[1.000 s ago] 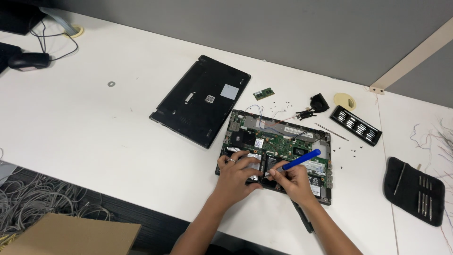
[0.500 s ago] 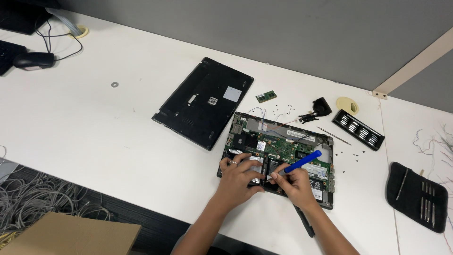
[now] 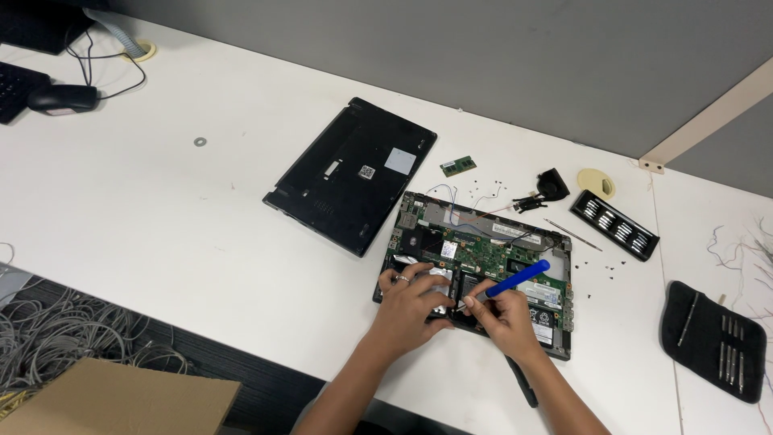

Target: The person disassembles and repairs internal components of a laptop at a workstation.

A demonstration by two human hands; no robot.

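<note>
Slippage is the main risk here: the right hand (image 3: 506, 312) has its fingers clenched around a blue-handled screwdriver (image 3: 509, 284), tip down at the lower left of the opened laptop (image 3: 479, 266), and if the tip jumps out of its seat it could gouge the green motherboard (image 3: 475, 251) lying just at 12 o'clock from it. The left hand (image 3: 412, 298) rests with fingers curled down over a silver drive (image 3: 435, 283) in the bay at the chassis's 8 o'clock corner; whether they truly pinch it I cannot tell, and prying it at a tilt could strain its connector. Thin loose wires (image 3: 471, 201) arch over the board's 12 o'clock edge and could snag. Tiny screws (image 3: 605, 266) lie scattered on the desk (image 3: 161, 209) at 3 o'clock from the laptop, easily swept off by a forearm. The removed black bottom cover (image 3: 354, 173) sits at 10 o'clock, well apart.
</note>
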